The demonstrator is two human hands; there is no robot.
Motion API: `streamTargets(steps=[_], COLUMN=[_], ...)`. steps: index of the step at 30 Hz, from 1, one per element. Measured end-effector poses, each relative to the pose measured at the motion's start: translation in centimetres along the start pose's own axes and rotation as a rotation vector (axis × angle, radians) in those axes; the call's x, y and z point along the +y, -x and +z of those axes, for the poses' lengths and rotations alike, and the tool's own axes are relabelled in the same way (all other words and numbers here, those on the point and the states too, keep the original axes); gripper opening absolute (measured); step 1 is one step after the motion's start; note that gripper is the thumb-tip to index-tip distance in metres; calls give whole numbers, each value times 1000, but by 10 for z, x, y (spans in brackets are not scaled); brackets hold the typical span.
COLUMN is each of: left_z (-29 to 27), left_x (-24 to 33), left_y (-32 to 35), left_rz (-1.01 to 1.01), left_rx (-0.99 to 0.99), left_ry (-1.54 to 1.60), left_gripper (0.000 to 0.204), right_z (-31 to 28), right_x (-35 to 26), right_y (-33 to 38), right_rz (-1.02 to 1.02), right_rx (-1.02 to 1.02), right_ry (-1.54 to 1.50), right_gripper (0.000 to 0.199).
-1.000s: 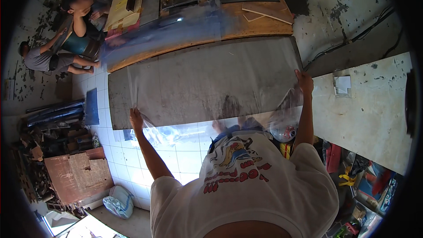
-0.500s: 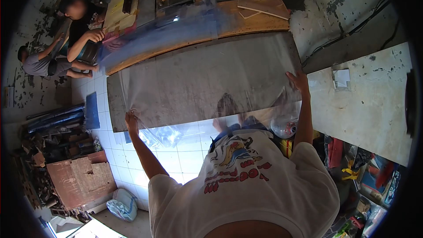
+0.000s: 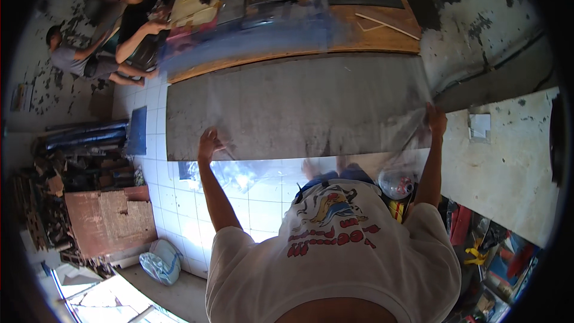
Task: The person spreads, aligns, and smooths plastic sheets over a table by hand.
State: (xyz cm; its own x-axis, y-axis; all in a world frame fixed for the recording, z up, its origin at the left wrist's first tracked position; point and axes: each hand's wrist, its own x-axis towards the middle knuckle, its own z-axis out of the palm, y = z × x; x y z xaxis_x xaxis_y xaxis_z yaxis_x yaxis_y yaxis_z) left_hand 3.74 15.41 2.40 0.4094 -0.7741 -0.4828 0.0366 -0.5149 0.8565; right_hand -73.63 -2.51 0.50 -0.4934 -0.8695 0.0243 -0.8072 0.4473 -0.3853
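Observation:
A large clear plastic sheet (image 3: 412,128) stretches between my two hands, over the long grey board (image 3: 185,134) in front of me. My left hand (image 3: 209,143) has its fingers pinched on the sheet's left part, above the board's near edge. At the board's right end, my right hand (image 3: 436,121) grips the sheet's other side. Creases run inward from both hands, and the sheet's near part hangs past the board and catches bright glare. Blur hides the exact fingertips.
Beyond the board stands a wooden bench (image 3: 371,39) with a blue translucent sheet (image 3: 239,42) and thin wood strips (image 3: 388,24). Two people sit at the far left. A pale panel (image 3: 508,167) is at right; scrap boards (image 3: 110,221) and a tied bag (image 3: 161,261) lie left.
The whole view has shifted, so the scene sits farther right. My left hand has moved inward along the board, and my right hand slightly outward and nearer. Both still hold the sheet.

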Motion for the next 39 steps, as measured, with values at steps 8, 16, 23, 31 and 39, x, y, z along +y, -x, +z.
streamTargets(steps=[8,16,23,31,39], left_z=[1,13,67,65,69], left_x=[2,-38,-95,-80,-100], left_y=[8,50,103,93,118], left_rz=[40,214,-316,116,247], left_rx=[220,659,1181,627,587], left_ry=[-491,-713,603,859,1042], left_gripper=[27,33,87,48,41], right_z=[12,7,5,45,136], right_x=[9,1,-5,-81,-511], right_y=[1,15,21,-5,198], right_rz=[37,-142,-12,-524,-1279], right_rx=[95,125,44,325,-650], right_ry=[-27,-5,118,-156,-546], right_gripper=[58,61,58,39,35])
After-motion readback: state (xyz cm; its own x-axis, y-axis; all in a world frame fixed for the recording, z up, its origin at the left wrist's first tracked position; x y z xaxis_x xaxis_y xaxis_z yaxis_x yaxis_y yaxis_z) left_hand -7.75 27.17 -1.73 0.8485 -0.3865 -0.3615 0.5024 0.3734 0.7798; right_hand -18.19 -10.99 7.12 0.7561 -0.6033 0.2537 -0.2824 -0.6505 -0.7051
